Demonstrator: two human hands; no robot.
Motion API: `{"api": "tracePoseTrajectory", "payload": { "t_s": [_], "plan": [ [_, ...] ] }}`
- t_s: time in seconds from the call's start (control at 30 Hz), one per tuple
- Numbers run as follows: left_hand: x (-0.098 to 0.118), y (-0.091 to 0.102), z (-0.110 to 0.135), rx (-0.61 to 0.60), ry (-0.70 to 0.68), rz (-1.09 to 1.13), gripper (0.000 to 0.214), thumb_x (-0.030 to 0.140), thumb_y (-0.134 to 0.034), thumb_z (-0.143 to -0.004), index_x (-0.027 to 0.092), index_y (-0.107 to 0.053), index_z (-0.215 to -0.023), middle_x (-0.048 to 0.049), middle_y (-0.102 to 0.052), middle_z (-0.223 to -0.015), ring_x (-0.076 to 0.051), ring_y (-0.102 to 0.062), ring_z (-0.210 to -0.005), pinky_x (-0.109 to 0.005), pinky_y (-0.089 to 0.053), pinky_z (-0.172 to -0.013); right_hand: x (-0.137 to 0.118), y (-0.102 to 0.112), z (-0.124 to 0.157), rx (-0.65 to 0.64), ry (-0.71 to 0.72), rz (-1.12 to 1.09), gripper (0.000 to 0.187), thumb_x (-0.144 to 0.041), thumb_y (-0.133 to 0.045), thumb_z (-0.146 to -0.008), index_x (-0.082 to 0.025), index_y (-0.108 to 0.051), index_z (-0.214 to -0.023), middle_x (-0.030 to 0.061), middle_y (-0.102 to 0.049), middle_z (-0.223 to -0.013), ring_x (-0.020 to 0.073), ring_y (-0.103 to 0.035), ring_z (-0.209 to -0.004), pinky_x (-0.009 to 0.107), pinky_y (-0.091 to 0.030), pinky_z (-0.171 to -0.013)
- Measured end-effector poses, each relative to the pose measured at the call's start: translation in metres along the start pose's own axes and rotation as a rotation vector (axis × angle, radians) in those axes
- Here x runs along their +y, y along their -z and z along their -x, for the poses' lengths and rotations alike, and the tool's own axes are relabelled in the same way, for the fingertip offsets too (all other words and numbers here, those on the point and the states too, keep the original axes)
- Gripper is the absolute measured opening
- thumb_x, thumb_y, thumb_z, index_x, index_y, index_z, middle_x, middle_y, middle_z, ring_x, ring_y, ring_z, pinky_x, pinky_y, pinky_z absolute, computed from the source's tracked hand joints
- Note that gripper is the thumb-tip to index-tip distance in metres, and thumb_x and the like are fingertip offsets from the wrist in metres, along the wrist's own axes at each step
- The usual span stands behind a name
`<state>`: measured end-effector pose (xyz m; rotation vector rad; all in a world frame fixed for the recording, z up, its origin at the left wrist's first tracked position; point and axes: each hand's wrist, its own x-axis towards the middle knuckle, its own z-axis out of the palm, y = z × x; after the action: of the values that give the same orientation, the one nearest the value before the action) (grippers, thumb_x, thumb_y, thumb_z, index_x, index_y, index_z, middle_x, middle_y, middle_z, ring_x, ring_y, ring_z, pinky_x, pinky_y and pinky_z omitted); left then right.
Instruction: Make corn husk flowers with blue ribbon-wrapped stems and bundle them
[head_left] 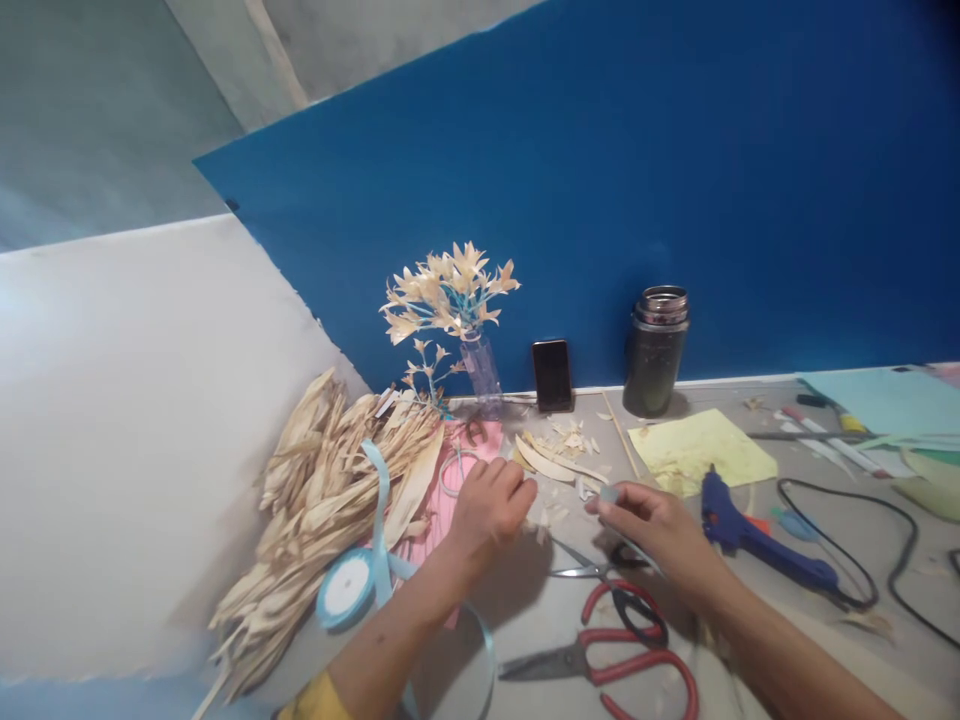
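Observation:
Between the thumb and fingers of my right hand point(652, 525) is a narrow light blue ribbon strip point(609, 494), and part of it trails below the palm. My left hand point(491, 502) has its fingers curled closed above the table; whatever they may hold is hidden. Under that forearm a ribbon spool point(349, 588) stands with light blue ribbon looping off it. Small scissors with black handles point(589, 570) lie below my right hand. Closer to me are large red-handled scissors point(559, 662). Dried husks point(322, 500) are heaped at the left beside pink paper point(435, 510).
Husk flowers stand in a clear vase point(482, 370) by the blue wall. A phone point(552, 375) and a dark flask point(657, 350) are at the back. On the right lie yellow paper point(705, 450) and a blue glue gun point(765, 545) with its black cord.

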<state>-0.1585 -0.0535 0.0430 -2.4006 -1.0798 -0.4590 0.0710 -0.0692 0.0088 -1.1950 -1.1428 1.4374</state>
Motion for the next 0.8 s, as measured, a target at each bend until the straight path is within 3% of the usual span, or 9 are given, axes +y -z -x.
{"api": "tracePoseTrajectory", "payload": {
  "t_s": [0.17, 0.3, 0.37, 0.43, 0.47, 0.53, 0.63, 0.73, 0.8],
  "plan": [
    [0.005, -0.001, -0.019, 0.078, -0.120, 0.026, 0.022, 0.016, -0.046, -0.096, 0.016, -0.063, -0.082, -0.0053, -0.059, -0.076, -0.020, -0.046, -0.072, -0.036, -0.030, -0.066, -0.002, -0.011, 0.005, -0.077, -0.055, -0.040, 0.034, -0.048, -0.073, -0.074, -0.019, -0.061, -0.062, -0.0013, -0.060, -0.053, 0.0116, -0.048, -0.047, 0.024, -0.035, -0.047],
    [0.007, 0.005, -0.031, 0.217, -0.120, 0.162, 0.021, 0.012, -0.044, -0.096, 0.017, -0.064, -0.090, -0.0062, -0.062, -0.081, -0.019, -0.051, -0.076, -0.035, -0.036, -0.071, -0.003, -0.010, 0.002, 0.037, 0.030, -0.054, 0.039, -0.053, -0.075, -0.070, -0.019, -0.060, -0.059, -0.0034, -0.054, -0.049, 0.0091, -0.037, -0.043, 0.024, -0.027, -0.044],
    [0.014, 0.009, -0.031, 0.342, 0.020, 0.366, 0.021, 0.012, -0.044, -0.095, 0.018, -0.063, -0.093, -0.0068, -0.064, -0.086, -0.019, -0.055, -0.081, -0.033, -0.040, -0.074, -0.007, -0.008, 0.002, 0.114, 0.088, -0.060, 0.038, -0.055, -0.075, -0.068, -0.020, -0.063, -0.060, -0.0031, -0.054, -0.050, 0.0102, -0.039, -0.044, 0.024, -0.028, -0.044],
    [0.025, 0.011, -0.028, 0.394, 0.291, 0.685, 0.018, 0.020, -0.045, -0.096, 0.019, -0.062, -0.090, -0.0054, -0.064, -0.083, -0.017, -0.057, -0.078, -0.029, -0.043, -0.072, -0.011, -0.007, 0.005, 0.180, 0.140, -0.068, 0.037, -0.056, -0.074, -0.070, -0.020, -0.066, -0.065, -0.0009, -0.060, -0.055, 0.0133, -0.047, -0.048, 0.025, -0.034, -0.046],
    [0.031, 0.011, -0.027, 0.368, 0.469, 0.874, 0.018, 0.025, -0.046, -0.097, 0.019, -0.060, -0.087, -0.0028, -0.061, -0.075, -0.015, -0.056, -0.069, -0.026, -0.043, -0.065, -0.012, -0.007, 0.006, 0.208, 0.171, -0.066, 0.036, -0.056, -0.074, -0.071, -0.020, -0.067, -0.067, 0.0004, -0.063, -0.059, 0.0152, -0.052, -0.052, 0.026, -0.039, -0.049],
    [0.046, 0.010, -0.026, 0.189, 0.730, 1.272, 0.025, 0.038, -0.046, -0.096, 0.020, -0.056, -0.083, 0.0020, -0.054, -0.060, -0.012, -0.048, -0.050, -0.023, -0.038, -0.049, -0.012, -0.007, 0.010, 0.242, 0.236, -0.057, 0.034, -0.054, -0.073, -0.073, -0.020, -0.068, -0.072, 0.0029, -0.070, -0.066, 0.0187, -0.061, -0.061, 0.027, -0.048, -0.059],
    [0.064, 0.008, -0.033, 0.045, 0.852, 1.577, 0.036, 0.051, -0.045, -0.094, 0.020, -0.053, -0.077, 0.0056, -0.046, -0.044, -0.009, -0.036, -0.036, -0.021, -0.028, -0.040, -0.008, -0.007, 0.014, 0.236, 0.286, -0.058, 0.034, -0.054, -0.072, -0.076, -0.020, -0.069, -0.078, 0.0053, -0.074, -0.072, 0.0213, -0.067, -0.067, 0.029, -0.053, -0.066],
    [0.072, 0.012, -0.045, 0.123, 0.879, 1.574, 0.035, 0.048, -0.051, -0.091, 0.017, -0.059, -0.078, 0.0040, -0.049, -0.048, -0.009, -0.040, -0.041, -0.021, -0.031, -0.043, -0.004, -0.005, 0.013, 0.226, 0.314, -0.045, 0.033, -0.053, -0.072, -0.077, -0.020, -0.070, -0.078, 0.0059, -0.075, -0.071, 0.0218, -0.068, -0.066, 0.028, -0.055, -0.064],
    [0.074, 0.014, -0.052, 0.195, 0.882, 1.536, 0.025, 0.040, -0.059, -0.086, 0.016, -0.067, -0.086, -0.0002, -0.058, -0.064, -0.009, -0.046, -0.049, -0.021, -0.037, -0.048, -0.003, -0.004, 0.011, 0.229, 0.342, -0.029, 0.032, -0.053, -0.072, -0.076, -0.021, -0.070, -0.076, 0.0053, -0.074, -0.069, 0.0218, -0.069, -0.065, 0.027, -0.055, -0.062]
  ]
}}
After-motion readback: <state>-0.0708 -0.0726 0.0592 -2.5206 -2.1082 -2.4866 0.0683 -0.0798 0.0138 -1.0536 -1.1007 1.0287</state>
